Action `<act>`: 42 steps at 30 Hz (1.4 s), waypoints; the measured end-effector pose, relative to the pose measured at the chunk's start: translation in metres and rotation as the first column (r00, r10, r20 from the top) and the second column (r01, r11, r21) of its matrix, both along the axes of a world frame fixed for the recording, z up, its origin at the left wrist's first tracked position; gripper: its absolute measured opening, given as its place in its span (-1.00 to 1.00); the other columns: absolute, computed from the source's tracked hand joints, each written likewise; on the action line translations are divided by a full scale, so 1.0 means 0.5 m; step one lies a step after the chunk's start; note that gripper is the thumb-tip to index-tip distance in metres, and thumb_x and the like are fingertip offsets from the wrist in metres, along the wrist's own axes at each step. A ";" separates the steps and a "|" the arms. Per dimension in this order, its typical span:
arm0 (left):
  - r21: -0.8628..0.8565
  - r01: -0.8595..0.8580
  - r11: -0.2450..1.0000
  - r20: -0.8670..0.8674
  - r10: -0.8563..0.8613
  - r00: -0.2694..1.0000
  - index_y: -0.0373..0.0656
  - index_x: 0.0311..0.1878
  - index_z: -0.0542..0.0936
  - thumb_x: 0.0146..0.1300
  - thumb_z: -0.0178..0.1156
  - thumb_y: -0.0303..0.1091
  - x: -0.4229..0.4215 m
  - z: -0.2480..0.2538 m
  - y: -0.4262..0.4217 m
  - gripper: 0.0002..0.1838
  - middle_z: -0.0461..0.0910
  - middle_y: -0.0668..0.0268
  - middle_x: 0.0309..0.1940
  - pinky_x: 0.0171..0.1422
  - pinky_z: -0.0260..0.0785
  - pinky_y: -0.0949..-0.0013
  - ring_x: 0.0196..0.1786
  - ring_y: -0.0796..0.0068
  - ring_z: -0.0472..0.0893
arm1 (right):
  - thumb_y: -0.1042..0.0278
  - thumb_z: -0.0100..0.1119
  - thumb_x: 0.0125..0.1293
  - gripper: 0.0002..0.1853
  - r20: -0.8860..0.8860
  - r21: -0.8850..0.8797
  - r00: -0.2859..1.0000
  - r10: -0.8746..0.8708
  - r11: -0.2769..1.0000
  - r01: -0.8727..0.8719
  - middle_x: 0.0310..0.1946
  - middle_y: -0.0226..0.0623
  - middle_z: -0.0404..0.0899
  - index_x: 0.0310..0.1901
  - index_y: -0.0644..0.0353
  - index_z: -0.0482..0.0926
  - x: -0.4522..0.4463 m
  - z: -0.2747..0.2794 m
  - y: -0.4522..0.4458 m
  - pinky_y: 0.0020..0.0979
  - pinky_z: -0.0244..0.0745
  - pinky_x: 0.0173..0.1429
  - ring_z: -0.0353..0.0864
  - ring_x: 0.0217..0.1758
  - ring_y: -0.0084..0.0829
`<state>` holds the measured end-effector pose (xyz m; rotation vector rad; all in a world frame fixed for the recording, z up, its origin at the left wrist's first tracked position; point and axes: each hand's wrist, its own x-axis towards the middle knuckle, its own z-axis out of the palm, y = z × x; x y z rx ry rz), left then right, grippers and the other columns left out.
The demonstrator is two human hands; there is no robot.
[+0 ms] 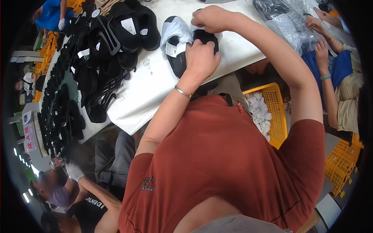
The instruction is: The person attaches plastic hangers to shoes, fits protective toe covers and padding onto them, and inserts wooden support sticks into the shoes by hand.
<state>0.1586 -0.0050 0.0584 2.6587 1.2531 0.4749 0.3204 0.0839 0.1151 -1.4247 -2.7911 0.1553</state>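
Left hand (203, 59) gripping black shoe (206, 36), right hand (211, 18) curled at its far end, hold unclear, on white table (149, 83) beside mate (178, 64), shoe pile (130, 27) left, yellow basket (278, 112) of white wads (259, 110) near table edge, co-workers (331, 97) and yellow crates (342, 159) around.

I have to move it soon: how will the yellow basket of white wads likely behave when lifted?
The yellow basket should feel fairly stiff, since its perforated wall looks like molded plastic. It is probably light for its size, as the white wads inside look like crumpled paper. Those wads appear loose, so some may shift or spill if it tilts.
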 end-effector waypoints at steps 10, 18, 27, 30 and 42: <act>0.036 -0.018 0.999 0.259 0.008 0.966 -0.17 -0.35 0.61 0.25 0.31 -0.21 -0.023 -0.007 -0.016 -0.78 0.59 0.15 -0.48 -0.04 0.35 -0.03 -0.22 0.04 0.59 | 0.54 0.22 0.04 -0.89 -0.636 -0.637 0.634 -0.439 0.763 -0.112 -0.51 -0.51 0.51 -0.39 0.20 0.48 0.155 0.015 -0.049 -0.51 0.56 -0.30 0.58 -0.45 -0.62; -0.101 0.030 0.994 0.441 0.018 0.897 -0.21 -0.32 0.57 0.25 0.33 -0.25 -0.046 0.017 -0.026 -0.77 0.51 0.13 -0.50 -0.12 0.34 0.03 -0.28 0.02 0.54 | 0.52 0.26 0.19 -0.68 -0.773 -0.578 0.214 -0.597 0.802 0.151 -0.17 -0.27 0.68 0.00 0.29 0.58 0.292 -0.022 -0.048 -0.39 0.66 0.04 0.74 -0.11 -0.40; 0.196 0.395 0.898 0.293 -0.438 0.850 -0.13 -0.37 0.53 0.21 0.34 -0.37 -0.037 -0.002 -0.027 -0.84 0.57 0.26 -0.47 0.12 0.36 0.10 -0.19 0.14 0.53 | 0.47 0.15 0.46 -0.61 -0.904 -0.419 -0.022 -0.428 0.871 0.256 0.18 -0.03 0.60 0.23 0.49 0.45 0.319 -0.059 0.099 -0.27 0.57 0.40 0.71 0.20 -0.16; 0.165 0.298 0.940 0.231 -0.331 0.915 -0.14 -0.24 0.59 0.23 0.35 -0.33 -0.019 0.001 -0.034 -0.85 0.62 0.25 -0.44 0.12 0.36 0.08 -0.17 0.14 0.55 | 0.53 0.25 0.38 -0.57 -0.896 -0.040 -0.443 -0.019 0.998 0.038 0.13 -0.12 0.63 0.24 0.39 0.42 0.249 0.115 0.127 0.02 0.58 0.32 0.64 0.24 0.10; 0.226 0.132 0.965 0.387 -0.213 0.897 -0.20 0.18 0.53 0.24 0.35 -0.29 -0.112 0.045 -0.065 -0.54 0.55 0.13 0.16 0.29 0.30 0.08 0.22 0.11 0.53 | 0.25 0.37 0.39 -0.70 -0.956 0.257 0.257 0.142 0.826 0.501 -0.27 -0.34 0.73 -0.03 0.33 0.67 0.175 0.318 -0.061 -0.36 0.54 -0.10 0.68 -0.20 -0.46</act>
